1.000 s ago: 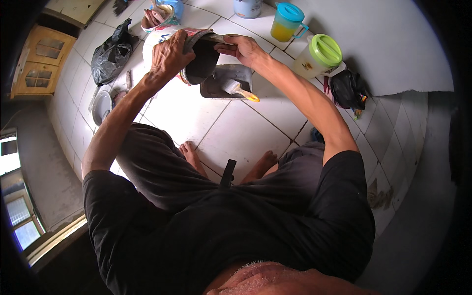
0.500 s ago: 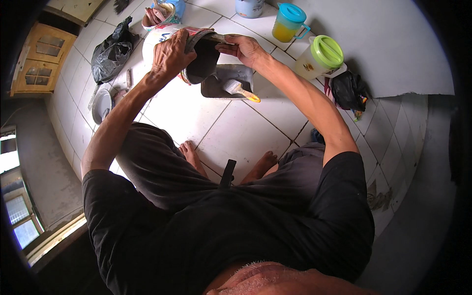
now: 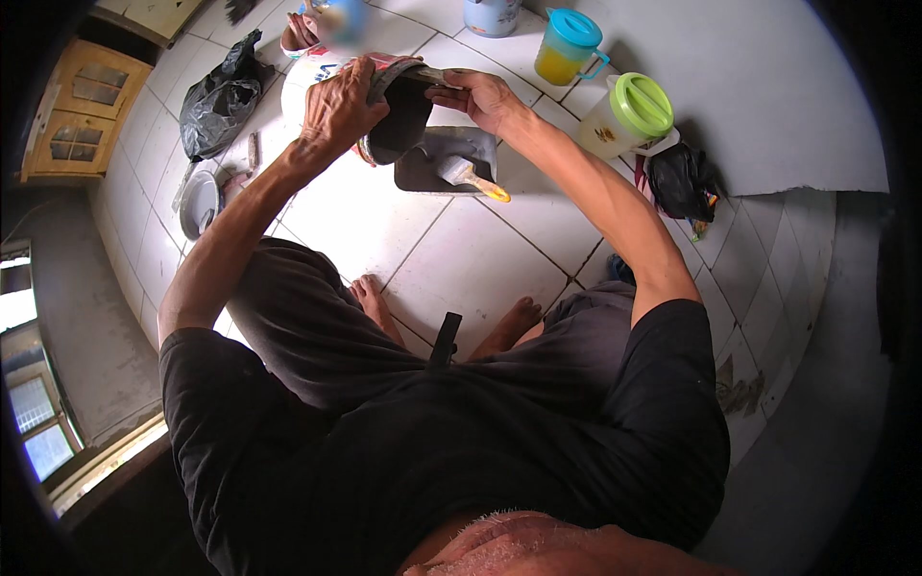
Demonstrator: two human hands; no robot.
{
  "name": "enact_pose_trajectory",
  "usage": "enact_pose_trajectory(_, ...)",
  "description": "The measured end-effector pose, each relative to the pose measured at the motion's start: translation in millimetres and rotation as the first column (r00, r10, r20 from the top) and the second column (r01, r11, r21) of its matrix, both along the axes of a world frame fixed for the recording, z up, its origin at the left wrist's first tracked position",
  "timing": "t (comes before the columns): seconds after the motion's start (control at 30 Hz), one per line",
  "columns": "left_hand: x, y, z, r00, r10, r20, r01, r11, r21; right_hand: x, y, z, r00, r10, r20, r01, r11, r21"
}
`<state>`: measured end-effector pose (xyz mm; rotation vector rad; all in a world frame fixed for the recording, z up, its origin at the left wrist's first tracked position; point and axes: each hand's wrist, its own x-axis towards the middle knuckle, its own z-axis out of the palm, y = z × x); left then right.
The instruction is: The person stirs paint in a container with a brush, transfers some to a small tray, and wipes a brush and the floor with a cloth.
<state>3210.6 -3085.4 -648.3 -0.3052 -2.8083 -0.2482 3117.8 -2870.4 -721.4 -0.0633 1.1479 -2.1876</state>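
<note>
A white paint bucket (image 3: 307,88) with dark grey inside is tipped, its mouth facing me and to the right. My left hand (image 3: 338,104) is closed over the bucket's near left rim. At the mouth's right side my right hand (image 3: 478,98) is closed on a thin, flat, pale piece; whether it is a tool or part of the rim, I cannot tell. Just below the mouth lies a dark, paint-smeared tray (image 3: 415,178). In it rests a paintbrush (image 3: 467,176), grey bristles inside, yellow-tipped handle over the near edge.
A blue-lidded jug (image 3: 569,48) of yellow liquid and a green-lidded jug (image 3: 626,117) stand to the right, near a black plastic bag (image 3: 680,180). On the left are another black bag (image 3: 219,104) and a grey-filled container (image 3: 199,204). My bare feet flank the white tiles (image 3: 461,259).
Both hands keep their hold and the bucket stays tipped, with hardly any movement. The whole view has shifted by a few pixels. Tray and brush lie as before.
</note>
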Motion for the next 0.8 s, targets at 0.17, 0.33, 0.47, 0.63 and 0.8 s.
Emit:
enact_pose_trajectory(0.17,0,0,1,0.999,-0.033,-0.031,0.033,0.999,-0.007,-1,0,-1,1.000,-0.002,0.005,0.002,1.000,-0.002)
enact_pose_trajectory(0.33,-1,3,2,1.000,-0.023,-0.007,0.023,1.000,-0.011,-1,3,0,1.000,0.000,0.003,0.000,1.000,-0.007)
enact_pose_trajectory(0.47,1,-3,0,1.000,0.007,0.016,-0.007,1.000,0.024,-1,-1,-2,1.000,0.005,-0.022,-0.005,1.000,0.004)
enact_pose_trajectory(0.63,-3,-24,-2,0.992,0.093,0.091,-0.100,0.992,0.078,1,-24,21,0.997,-0.028,-0.072,0.041,0.981,0.188)
enact_pose_trajectory(0.8,-19,-55,-18,0.988,0.139,0.062,-0.150,0.962,0.229,-18,-45,18,0.971,0.025,-0.236,0.044,0.959,0.280)
